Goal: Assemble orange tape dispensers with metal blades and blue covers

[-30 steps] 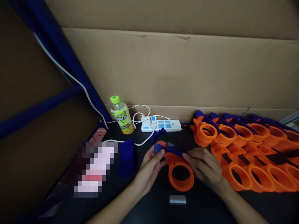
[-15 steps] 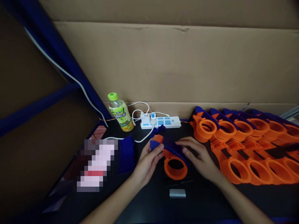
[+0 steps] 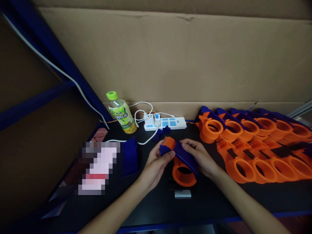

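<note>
Both hands hold one orange-and-blue tape dispenser [image 3: 186,178] just above the black table. My left hand [image 3: 156,165] is closed around its orange-and-blue front end, with the thumb laid across the blue edge. My right hand [image 3: 201,157] grips the long blue cover [image 3: 185,157] from the right, thumb on top and fingers curled over its upper edge. The dispenser's orange ring points down towards me. Below the ring a small flat metal-grey strip [image 3: 183,194] lies on the table. Left of my left hand lies a loose blue piece [image 3: 130,156].
At right stand a back row of orange-and-blue dispensers [image 3: 212,128] and a front row of orange frames [image 3: 243,170]. A white power strip [image 3: 180,123] with cables, a small blue part [image 3: 162,132] and a green-capped bottle [image 3: 123,117] are near the cardboard wall [image 3: 170,58].
My right hand has closed from a loose, spread pose onto the blue cover. The dispenser has turned slightly, showing more of its blue side. The whole view has shifted a little.
</note>
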{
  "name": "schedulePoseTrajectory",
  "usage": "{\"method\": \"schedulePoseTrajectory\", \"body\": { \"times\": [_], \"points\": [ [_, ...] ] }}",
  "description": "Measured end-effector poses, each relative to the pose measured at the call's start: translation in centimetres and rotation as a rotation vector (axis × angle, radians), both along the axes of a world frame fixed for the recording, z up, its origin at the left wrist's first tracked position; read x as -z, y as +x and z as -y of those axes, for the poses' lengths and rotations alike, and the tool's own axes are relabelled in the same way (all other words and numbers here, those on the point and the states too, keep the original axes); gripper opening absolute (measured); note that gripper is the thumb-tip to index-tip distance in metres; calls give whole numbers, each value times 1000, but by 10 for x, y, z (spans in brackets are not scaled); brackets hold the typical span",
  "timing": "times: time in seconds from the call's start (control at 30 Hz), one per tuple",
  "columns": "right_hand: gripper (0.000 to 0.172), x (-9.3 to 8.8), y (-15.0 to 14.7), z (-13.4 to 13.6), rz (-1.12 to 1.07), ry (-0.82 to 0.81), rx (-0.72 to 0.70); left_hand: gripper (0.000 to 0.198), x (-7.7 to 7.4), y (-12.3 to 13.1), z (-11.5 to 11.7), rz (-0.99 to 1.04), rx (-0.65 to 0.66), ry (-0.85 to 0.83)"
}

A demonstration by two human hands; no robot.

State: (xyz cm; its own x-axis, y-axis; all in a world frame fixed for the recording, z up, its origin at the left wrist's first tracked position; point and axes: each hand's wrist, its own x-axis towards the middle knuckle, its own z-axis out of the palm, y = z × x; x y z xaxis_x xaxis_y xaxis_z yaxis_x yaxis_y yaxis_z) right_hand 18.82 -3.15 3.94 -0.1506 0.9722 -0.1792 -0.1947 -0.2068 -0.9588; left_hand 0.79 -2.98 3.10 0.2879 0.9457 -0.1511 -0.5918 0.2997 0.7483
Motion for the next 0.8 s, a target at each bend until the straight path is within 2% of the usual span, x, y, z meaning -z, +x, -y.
{"method": "schedulePoseTrajectory", "body": {
  "times": [0.17, 0.33, 0.6, 0.8],
  "points": [
    [42, -8, -1, -2, -52, -41, 0, 54, -1, 0, 1, 12, -23, 19],
    [39, -10, 0, 1, -21, 11, -12, 59, -1, 1, 4, 12, -15, 49],
    [36, -5, 1, -6, 281, 298, 129, 59, 4, -2, -6, -38, -118, 32],
    [34, 3, -1, -12, 207, 220, 70, 55, 6, 0, -9, -59, -102, 44]
  ]
}}
